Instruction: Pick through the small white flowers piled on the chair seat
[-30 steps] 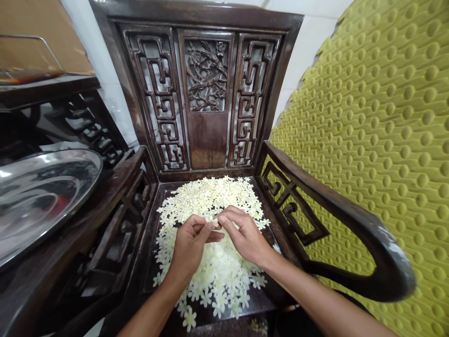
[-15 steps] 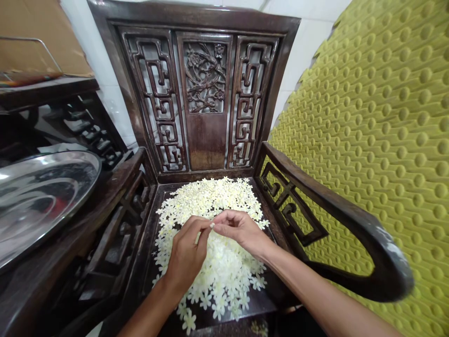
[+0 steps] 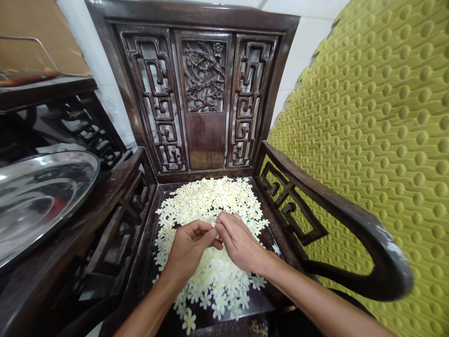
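Note:
My left hand [image 3: 189,247] and my right hand [image 3: 241,243] meet fingertip to fingertip over a heap of small white flowers [image 3: 217,199] with pale yellow centres. Between the pinched fingertips a bit of a white flower [image 3: 213,225] shows; most of it is hidden by the fingers. Both hands are closed, thumbs pressed against fingers. Beneath them, the flowers are spread over the dark wooden seat [image 3: 259,302] of a carved armchair. One flower [image 3: 276,249] lies apart, on the right side of the seat.
Behind the heap rises the openwork chair back [image 3: 206,135]. Armrests flank the seat, the right one [image 3: 351,220] curving towards me. A shiny round metal tray [image 3: 82,182] stands at the left. A yellow-green bumpy mat [image 3: 386,117] fills the right side.
My right hand has turned over, its back now facing up, and my left fingers have curled in more. A separate flower now shows on the seat's right side.

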Demonstrator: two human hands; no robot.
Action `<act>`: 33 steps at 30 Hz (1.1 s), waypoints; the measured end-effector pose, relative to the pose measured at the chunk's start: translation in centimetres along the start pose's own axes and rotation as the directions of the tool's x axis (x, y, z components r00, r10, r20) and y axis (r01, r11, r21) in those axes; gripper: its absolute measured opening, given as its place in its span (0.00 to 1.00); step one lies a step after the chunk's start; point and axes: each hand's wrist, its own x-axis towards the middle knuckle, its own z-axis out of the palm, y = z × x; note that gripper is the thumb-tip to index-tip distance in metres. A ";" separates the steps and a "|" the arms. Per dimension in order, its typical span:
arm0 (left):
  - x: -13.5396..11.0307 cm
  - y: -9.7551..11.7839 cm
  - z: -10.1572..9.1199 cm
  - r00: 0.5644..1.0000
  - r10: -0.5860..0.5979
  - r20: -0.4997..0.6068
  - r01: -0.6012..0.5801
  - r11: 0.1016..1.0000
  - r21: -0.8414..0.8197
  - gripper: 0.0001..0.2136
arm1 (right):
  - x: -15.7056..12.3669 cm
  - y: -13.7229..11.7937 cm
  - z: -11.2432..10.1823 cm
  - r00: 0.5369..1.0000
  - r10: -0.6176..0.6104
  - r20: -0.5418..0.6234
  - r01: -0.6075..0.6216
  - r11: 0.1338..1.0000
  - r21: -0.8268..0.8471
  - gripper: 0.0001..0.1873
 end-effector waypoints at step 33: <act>0.9 -1.2 -0.1 0.978 0.020 -0.210 -0.029 0.999 -0.042 0.08 | 0.9 0.7 -1.2 0.986 0.100 -0.130 -0.060 0.959 0.279 0.06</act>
